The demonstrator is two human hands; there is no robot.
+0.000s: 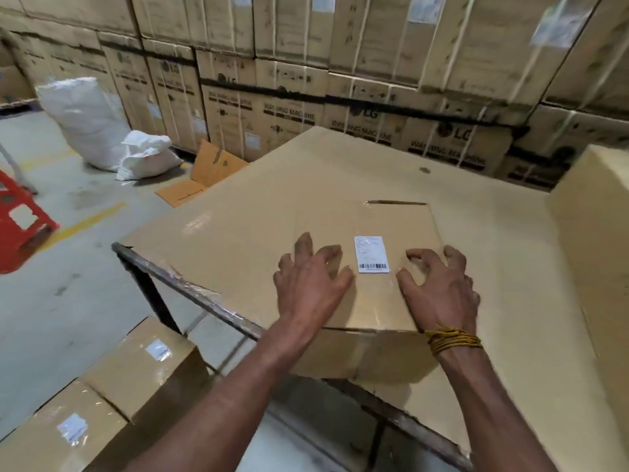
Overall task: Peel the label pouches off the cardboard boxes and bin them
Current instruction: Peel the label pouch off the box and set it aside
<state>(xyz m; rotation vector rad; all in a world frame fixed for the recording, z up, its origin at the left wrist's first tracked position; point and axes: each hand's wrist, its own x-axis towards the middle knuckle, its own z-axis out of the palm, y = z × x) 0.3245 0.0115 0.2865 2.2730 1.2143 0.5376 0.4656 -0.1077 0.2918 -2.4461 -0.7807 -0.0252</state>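
Note:
A cardboard box (381,301) lies on the cardboard-covered table (272,199), close to its near edge. A white label with a barcode (371,254) sits under a clear pouch on the box's top face. My left hand (311,277) rests on the box top just left of the label, fingers spread and bent. My right hand (439,284) rests on the box top just right of the label, fingers bent at the pouch's edge. Neither hand holds anything that I can make out.
Two more labelled boxes (146,366) (64,434) stand on the floor at lower left. White sacks (88,120) and flattened cardboard (204,175) lie by a wall of stacked cartons (306,80). A red plastic stool (20,219) stands left, a tall box (592,233) right.

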